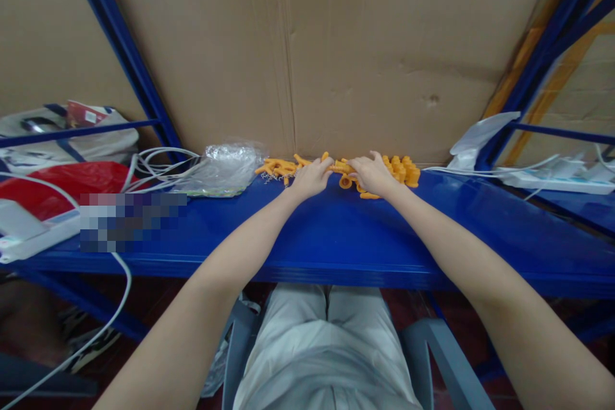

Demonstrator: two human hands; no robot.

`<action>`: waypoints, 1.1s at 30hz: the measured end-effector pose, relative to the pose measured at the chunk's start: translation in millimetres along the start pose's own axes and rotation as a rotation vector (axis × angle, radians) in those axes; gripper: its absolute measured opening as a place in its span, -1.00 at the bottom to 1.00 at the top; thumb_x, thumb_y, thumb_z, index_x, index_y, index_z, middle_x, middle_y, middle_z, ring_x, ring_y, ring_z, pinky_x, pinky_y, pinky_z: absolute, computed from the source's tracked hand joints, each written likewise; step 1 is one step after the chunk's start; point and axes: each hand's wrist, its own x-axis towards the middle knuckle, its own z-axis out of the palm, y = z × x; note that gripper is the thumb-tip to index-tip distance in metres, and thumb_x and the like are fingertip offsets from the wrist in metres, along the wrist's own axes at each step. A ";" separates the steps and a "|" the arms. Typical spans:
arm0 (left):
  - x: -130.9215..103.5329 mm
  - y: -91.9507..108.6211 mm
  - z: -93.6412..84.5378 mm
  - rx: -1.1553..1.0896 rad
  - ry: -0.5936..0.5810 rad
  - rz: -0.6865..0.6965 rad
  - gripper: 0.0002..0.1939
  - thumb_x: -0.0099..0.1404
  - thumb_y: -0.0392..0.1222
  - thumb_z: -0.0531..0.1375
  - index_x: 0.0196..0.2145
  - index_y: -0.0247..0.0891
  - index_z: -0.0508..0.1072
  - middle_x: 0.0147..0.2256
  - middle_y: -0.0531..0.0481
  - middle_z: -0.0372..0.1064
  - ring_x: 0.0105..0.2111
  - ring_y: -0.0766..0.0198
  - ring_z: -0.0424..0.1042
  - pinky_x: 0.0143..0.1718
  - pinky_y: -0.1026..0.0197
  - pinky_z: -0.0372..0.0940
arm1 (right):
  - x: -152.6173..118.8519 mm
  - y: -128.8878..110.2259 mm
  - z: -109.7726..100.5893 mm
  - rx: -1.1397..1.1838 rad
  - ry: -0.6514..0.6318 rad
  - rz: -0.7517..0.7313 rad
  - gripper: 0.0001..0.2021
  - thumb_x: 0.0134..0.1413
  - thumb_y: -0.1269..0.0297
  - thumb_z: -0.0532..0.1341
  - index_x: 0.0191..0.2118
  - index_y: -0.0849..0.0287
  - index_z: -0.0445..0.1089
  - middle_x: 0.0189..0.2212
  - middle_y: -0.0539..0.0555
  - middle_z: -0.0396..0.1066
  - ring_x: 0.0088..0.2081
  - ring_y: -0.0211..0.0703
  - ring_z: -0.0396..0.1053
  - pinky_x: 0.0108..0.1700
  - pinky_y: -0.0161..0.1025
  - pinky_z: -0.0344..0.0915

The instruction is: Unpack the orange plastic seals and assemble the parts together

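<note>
Both of my hands are at the back of the blue table, among small orange plastic pieces. My left hand [312, 178] is closed around an orange piece [325, 156] whose tip sticks out above the fingers. My right hand [372, 173] pinches at another orange part [340, 167] in the gap between the hands, one finger raised; its fingertips are partly hidden. Left of my left hand lies a pile of branching orange pieces [276, 168] with small metal chains or hooks. Upright knobbed orange pieces [408, 173] stand in a cluster behind my right hand. A ring-shaped orange piece [344, 183] lies between the hands.
A clear plastic bag [225, 170] lies to the left, near white cables [163, 157] and a red bag [43, 189]. A cardboard panel [360, 57] closes off the back. Blue posts [129, 57] flank it. A white power strip [557, 179] is at the right.
</note>
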 end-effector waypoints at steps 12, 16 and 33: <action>4.9 6.1 -9.7 -0.840 -0.293 -0.287 -0.88 0.45 -0.27 0.17 -0.30 -0.23 0.32 -0.58 0.17 0.33 -0.72 0.45 0.22 -0.57 0.34 0.26 | 0.6 -1.3 -13.8 -0.115 0.063 -0.041 -0.68 0.34 0.47 -0.03 -0.05 0.20 0.46 -0.19 0.27 0.54 -0.09 0.08 0.36 0.12 0.11 0.02; 3.0 9.9 -13.6 -0.920 -0.303 -0.322 -0.81 0.44 -0.27 0.21 -0.36 -0.24 0.31 -0.61 0.18 0.32 -0.74 0.48 0.20 -0.60 0.37 0.23 | 0.9 1.8 -11.8 -0.090 0.076 -0.034 -0.70 0.34 0.46 -0.02 -0.05 0.19 0.44 -0.17 0.25 0.53 -0.07 0.07 0.37 0.18 0.11 -0.01; 4.7 12.2 -10.5 -0.952 -0.171 -0.388 -0.77 0.43 -0.30 0.21 -0.42 -0.25 0.31 -0.66 0.21 0.23 -0.70 0.48 0.24 -0.64 0.44 0.21 | 2.2 -2.7 -10.9 -0.100 0.015 -0.035 -0.75 0.32 0.41 0.07 -0.03 0.23 0.45 -0.17 0.27 0.56 -0.07 0.09 0.39 0.11 0.07 0.04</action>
